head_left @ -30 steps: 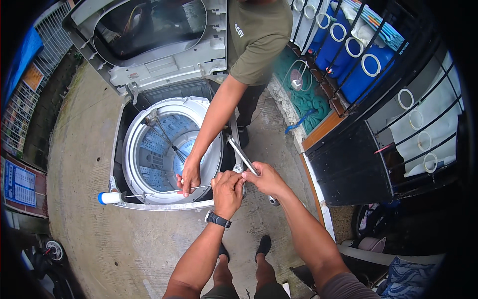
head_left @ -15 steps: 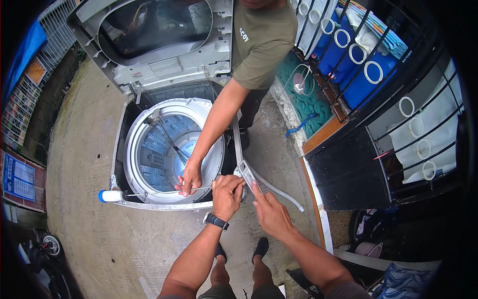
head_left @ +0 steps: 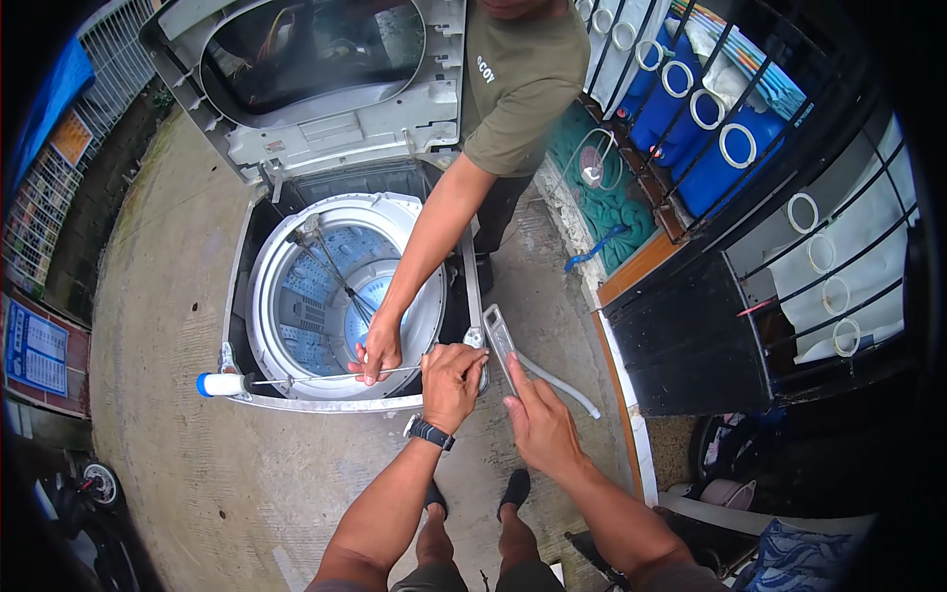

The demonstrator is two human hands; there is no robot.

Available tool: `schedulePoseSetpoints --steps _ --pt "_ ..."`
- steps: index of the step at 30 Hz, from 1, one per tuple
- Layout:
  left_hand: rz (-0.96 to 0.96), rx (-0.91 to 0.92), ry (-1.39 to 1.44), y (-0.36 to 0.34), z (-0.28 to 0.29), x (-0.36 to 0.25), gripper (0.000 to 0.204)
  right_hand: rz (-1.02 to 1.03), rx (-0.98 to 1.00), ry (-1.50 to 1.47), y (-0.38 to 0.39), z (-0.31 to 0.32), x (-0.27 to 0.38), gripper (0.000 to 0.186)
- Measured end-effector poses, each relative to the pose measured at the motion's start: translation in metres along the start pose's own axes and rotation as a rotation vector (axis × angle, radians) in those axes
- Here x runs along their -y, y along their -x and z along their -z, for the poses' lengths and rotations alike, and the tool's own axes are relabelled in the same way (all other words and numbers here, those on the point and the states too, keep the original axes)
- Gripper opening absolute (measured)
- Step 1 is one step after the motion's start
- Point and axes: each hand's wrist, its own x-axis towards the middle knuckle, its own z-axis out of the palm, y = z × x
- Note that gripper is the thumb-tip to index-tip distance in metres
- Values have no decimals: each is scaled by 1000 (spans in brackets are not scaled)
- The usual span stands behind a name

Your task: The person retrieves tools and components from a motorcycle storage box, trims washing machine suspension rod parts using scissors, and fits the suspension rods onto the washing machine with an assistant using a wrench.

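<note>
In front of me is an open top-load washing machine with a white tub (head_left: 258,296). A thin metal rod (head_left: 296,380) lies across its front edge. The rod's left end carries a white cylinder with a blue cap (head_left: 223,385). My left hand (head_left: 451,383), with a watch on the wrist, pinches the rod's right end at the front right corner. A co-worker's hand (head_left: 380,352) holds the rod near its middle. My right hand (head_left: 545,419) grips a long grey slotted strip (head_left: 501,340), tilted beside that corner; part of it is hidden by the fingers.
The machine's raised top cover (head_left: 326,133) leans back behind the tub. More rods (head_left: 340,276) stand inside the tub. A grey hose (head_left: 562,387) lies on the concrete at the right. A co-worker (head_left: 528,89) stands behind the machine, near a black barred gate (head_left: 681,385).
My right hand has shifted slightly right with the slotted strip, whose upper end has swung away from the machine's corner. My left hand and the co-worker's hand stay on the rod.
</note>
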Motion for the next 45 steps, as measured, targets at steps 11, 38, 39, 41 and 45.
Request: schedulePoseSetpoints --steps 11,38,39,41,45 --pt "-2 20 2 4 5 3 11 122 -302 -179 -15 17 22 60" --pt "91 15 91 6 -1 6 36 -86 -29 -304 -107 -4 -21 76" --pt "94 16 91 7 0 5 36 -170 -35 -369 -107 -1 -19 77" --pt "92 16 71 6 3 5 31 -158 -44 -361 -108 -2 -22 77" --pt "74 19 62 7 2 7 31 -171 -67 -437 -100 -7 -32 78"
